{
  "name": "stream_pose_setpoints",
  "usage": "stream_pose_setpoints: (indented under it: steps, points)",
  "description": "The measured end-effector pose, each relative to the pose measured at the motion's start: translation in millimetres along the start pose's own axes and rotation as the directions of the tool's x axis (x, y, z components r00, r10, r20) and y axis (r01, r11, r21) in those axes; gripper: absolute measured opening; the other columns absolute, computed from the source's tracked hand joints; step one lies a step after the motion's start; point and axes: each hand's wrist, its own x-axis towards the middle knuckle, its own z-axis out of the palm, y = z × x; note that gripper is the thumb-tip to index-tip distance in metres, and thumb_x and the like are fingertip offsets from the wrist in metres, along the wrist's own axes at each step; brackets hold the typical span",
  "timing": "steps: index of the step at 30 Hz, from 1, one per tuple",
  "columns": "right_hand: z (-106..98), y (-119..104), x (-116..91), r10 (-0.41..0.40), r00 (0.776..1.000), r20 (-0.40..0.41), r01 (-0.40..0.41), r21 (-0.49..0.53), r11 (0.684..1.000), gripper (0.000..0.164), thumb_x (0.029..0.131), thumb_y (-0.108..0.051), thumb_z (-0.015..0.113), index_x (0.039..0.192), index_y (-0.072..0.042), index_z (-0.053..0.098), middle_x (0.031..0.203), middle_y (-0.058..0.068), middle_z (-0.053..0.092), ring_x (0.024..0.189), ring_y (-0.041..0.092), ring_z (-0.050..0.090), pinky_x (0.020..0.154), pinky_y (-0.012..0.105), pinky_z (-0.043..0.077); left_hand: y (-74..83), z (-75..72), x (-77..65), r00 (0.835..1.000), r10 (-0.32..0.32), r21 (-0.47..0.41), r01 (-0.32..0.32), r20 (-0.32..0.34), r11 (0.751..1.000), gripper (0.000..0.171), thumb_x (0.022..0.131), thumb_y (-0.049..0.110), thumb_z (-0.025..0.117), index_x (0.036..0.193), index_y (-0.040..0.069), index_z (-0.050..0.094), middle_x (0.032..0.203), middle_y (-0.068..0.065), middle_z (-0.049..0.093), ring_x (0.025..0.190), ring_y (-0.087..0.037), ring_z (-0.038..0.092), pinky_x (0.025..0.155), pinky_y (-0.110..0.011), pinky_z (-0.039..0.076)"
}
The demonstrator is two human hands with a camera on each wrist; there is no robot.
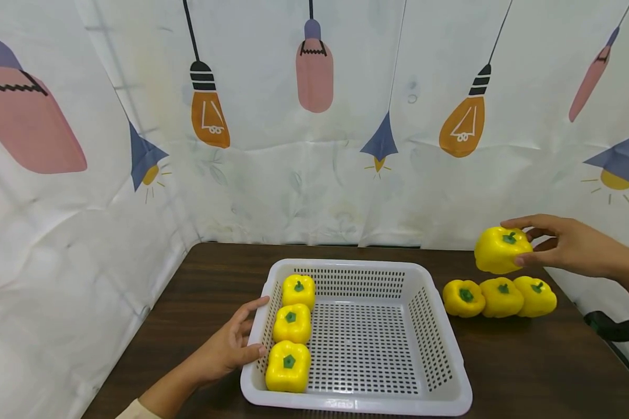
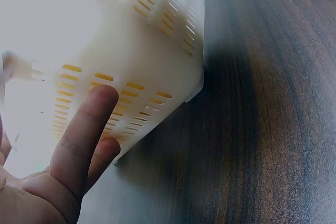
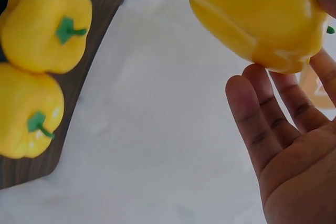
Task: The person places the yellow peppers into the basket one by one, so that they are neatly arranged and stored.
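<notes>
My right hand [image 1: 571, 244] pinches a yellow bell pepper [image 1: 495, 251] between thumb and fingers, raised over the table's right side. In the right wrist view this pepper [image 3: 257, 14] shows at the top, with some fingers spread below it. Beneath it, three more yellow bell peppers [image 1: 502, 298] lie in a row. My left hand [image 1: 228, 346] rests at the left rim of a white perforated plastic basket [image 1: 440, 407], thumb and index fingertips at the rim. Straight fingers touch the basket's outer wall [image 2: 152, 56] in the left wrist view. Three peppers [image 1: 292, 323] line the basket's left side.
The basket stands on a dark wood-grain table [image 1: 215, 273], left of the loose row. A white curtain [image 1: 272, 192] printed with lamps hangs behind and beside the table. Beyond the right edge is a black object [image 1: 613, 327].
</notes>
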Motion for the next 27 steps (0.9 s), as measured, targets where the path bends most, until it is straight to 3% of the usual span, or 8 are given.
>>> stream_pose_setpoints:
  steps: [8,17,24,27]
  points:
    - [6.3,-20.2,8.2,-0.085,0.996,-0.002,0.085,0.045,0.995,0.069,0.088,-0.029,0.083,0.147,-0.012,0.053,0.138,0.022,0.053,0.110,0.046,0.061,0.080,0.059,0.059,1.5,-0.4,-0.1,1.000,0.002,0.009,-0.002,-0.006,1.000,0.088,0.098,0.006,0.065,0.160,0.021,0.005,0.149,-0.034,0.036,0.115,-0.040,0.065,0.088,-0.056,0.058]
    - [14.2,-34.5,16.4,-0.128,0.992,0.017,0.126,0.075,0.989,0.068,0.087,-0.029,0.083,0.147,-0.016,0.053,0.137,0.016,0.054,0.111,0.042,0.061,0.080,0.055,0.060,0.9,1.0,-1.0,1.000,-0.004,-0.003,0.004,-0.013,1.000,0.087,0.098,0.007,0.065,0.160,0.021,0.005,0.148,-0.033,0.037,0.115,-0.040,0.065,0.088,-0.056,0.058]
    - [22.5,-48.6,22.3,-0.172,0.985,0.031,0.169,0.076,0.983,0.066,0.087,-0.031,0.084,0.145,-0.021,0.055,0.136,0.009,0.056,0.111,0.032,0.061,0.080,0.035,0.058,0.3,2.2,-0.9,1.000,-0.005,-0.011,0.004,-0.015,1.000,0.087,0.099,0.005,0.064,0.160,0.022,0.005,0.148,-0.033,0.037,0.115,-0.040,0.065,0.088,-0.057,0.058]
    - [27.2,-53.3,24.8,-0.175,0.983,0.055,0.167,0.122,0.978,0.065,0.088,-0.031,0.083,0.146,-0.023,0.055,0.135,0.009,0.055,0.108,0.030,0.063,0.079,0.036,0.059,0.1,2.3,-0.8,1.000,-0.007,-0.015,0.006,-0.013,1.000,0.088,0.098,0.005,0.064,0.160,0.022,0.005,0.148,-0.032,0.037,0.115,-0.040,0.065,0.087,-0.057,0.058]
